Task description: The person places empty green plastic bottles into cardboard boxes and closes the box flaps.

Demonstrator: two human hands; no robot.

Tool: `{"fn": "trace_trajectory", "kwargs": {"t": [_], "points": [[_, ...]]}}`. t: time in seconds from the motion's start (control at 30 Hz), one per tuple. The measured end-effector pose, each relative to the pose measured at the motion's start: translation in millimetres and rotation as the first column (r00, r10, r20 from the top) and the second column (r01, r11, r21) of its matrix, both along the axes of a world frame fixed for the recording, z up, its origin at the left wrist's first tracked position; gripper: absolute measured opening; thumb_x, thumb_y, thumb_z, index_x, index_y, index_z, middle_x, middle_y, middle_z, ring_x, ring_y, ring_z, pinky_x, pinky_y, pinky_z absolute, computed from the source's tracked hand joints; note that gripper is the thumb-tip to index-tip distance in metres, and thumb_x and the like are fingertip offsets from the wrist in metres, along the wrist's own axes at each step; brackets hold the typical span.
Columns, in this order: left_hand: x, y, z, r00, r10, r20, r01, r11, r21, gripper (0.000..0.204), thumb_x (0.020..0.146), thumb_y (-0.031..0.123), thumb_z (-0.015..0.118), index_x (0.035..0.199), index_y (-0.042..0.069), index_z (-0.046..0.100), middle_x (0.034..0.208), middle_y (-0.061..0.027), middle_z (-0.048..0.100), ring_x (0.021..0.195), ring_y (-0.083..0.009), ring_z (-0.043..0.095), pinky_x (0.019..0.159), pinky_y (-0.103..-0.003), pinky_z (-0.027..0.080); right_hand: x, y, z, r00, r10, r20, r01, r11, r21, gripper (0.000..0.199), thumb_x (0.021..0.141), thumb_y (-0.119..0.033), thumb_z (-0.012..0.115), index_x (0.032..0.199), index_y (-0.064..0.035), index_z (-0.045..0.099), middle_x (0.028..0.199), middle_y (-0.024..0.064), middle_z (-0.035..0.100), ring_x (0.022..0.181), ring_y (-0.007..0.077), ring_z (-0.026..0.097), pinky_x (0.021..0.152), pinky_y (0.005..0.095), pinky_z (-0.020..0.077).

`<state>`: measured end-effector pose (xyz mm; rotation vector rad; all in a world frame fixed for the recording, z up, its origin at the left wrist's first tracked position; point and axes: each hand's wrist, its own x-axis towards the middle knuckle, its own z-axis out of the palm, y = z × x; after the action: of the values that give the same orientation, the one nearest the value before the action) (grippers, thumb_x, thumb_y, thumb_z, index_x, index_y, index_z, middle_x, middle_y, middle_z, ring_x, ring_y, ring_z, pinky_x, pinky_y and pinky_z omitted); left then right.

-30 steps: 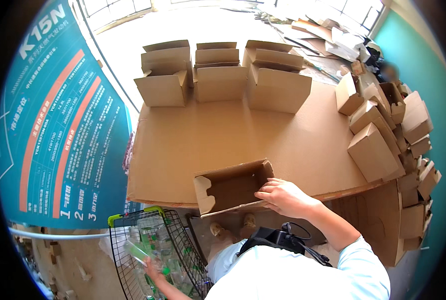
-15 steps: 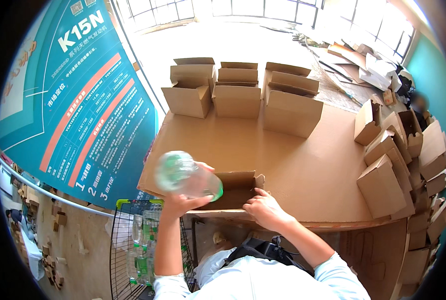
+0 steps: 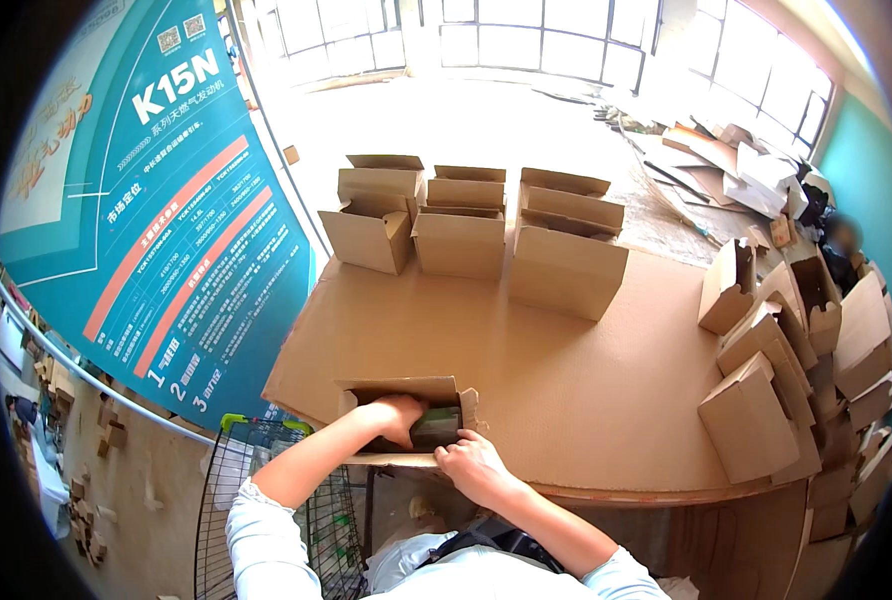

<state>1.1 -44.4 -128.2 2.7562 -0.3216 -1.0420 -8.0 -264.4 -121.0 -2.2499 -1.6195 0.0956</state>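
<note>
Sitting at the lower centre of the frame, on the near edge of the table (image 3: 606,400), is an open carton (image 3: 426,390), brown board, a greenish item (image 3: 436,426) in shadow inside. Of the hands, the left hand (image 3: 398,418) is down between the walls, seemingly against the item; fingertips hidden, so cannot tell whether it grips. The right hand (image 3: 474,468) is closed over the carton's near right corner. Carton reads as light, stiff along its folds, apt to slide or skew if pushed; best hold is a corner or folded edge, since loose flaps would bend. Item too dark to identify; if thin plastic, as the tint hints, expect it light, smooth, a little slippery, prone to dent under a hard squeeze. A broad hold round its middle should suit better than a pinch. Little knuckle room in there. Similar cartons (image 3: 458,245) stand upper centre: dry matt board, probably easy to grip.
</note>
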Motion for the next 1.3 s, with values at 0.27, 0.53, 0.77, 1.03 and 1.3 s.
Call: {"fn": "trace_trajectory", "kwargs": {"t": [0.27,0.53,0.77,1.03,1.3], "points": [[-8,-4,-25,0.997,-0.016,0.073,-0.002,0.970,0.241,0.034,0.078,0.016,0.069,0.111,0.010,0.066,0.111,-0.0159,0.069,0.107,-0.0337,0.065,0.090,-0.045,0.054,-4,4,-9,1.000,0.022,0.021,-0.023,0.999,0.033,0.014,0.077,-0.006,0.057,0.089,-0.0013,0.062,0.076,0.0130,0.067,0.082,0.0291,0.068,0.094,0.0412,0.0480],[-85,24,71,0.589,0.608,0.532,-0.235,0.759,-0.608,0.049,0.084,0.025,0.071,0.125,0.000,0.060,0.122,-0.0184,0.064,0.109,-0.0319,0.063,0.095,-0.039,0.050,7,-3,1,0.999,0.032,0.028,-0.034,0.996,0.087,0.028,0.078,-0.010,0.061,0.104,-0.0003,0.063,0.105,0.0164,0.065,0.107,0.0296,0.061,0.104,0.0427,0.0426],[-195,44,17,0.173,0.961,0.217,-0.340,0.265,-0.902,0.082,0.071,0.052,0.081,0.134,0.006,0.056,0.141,-0.0151,0.053,0.130,-0.0293,0.050,0.106,-0.044,0.042,-12,-28,15,0.940,-0.275,-0.201,0.340,0.795,0.503,0.053,0.082,-0.028,0.074,0.126,-0.0034,0.057,0.141,0.0167,0.047,0.132,0.0371,0.043,0.111,0.0490,0.0344],[-131,60,7,0.451,0.644,0.618,-0.217,0.751,-0.624,0.058,0.064,0.025,0.086,0.115,0.003,0.069,0.142,-0.0169,0.051,0.133,-0.0383,0.044,0.107,-0.046,0.040,-8,11,-25,0.866,-0.384,-0.321,0.472,0.838,0.274,0.055,0.072,-0.019,0.082,0.118,-0.0025,0.057,0.129,0.0168,0.057,0.127,0.0371,0.049,0.112,0.0472,0.0360],[-90,73,36,0.685,0.228,0.692,-0.131,0.973,-0.191,0.091,0.068,0.043,0.081,0.143,0.006,0.044,0.149,-0.0148,0.041,0.144,-0.0288,0.028,0.120,-0.054,0.016,34,28,3,0.944,-0.244,-0.223,0.227,0.969,-0.099,0.084,0.072,-0.037,0.081,0.140,-0.0025,0.045,0.150,0.0170,0.037,0.143,0.0301,0.028,0.117,0.0492,0.0274]]}}
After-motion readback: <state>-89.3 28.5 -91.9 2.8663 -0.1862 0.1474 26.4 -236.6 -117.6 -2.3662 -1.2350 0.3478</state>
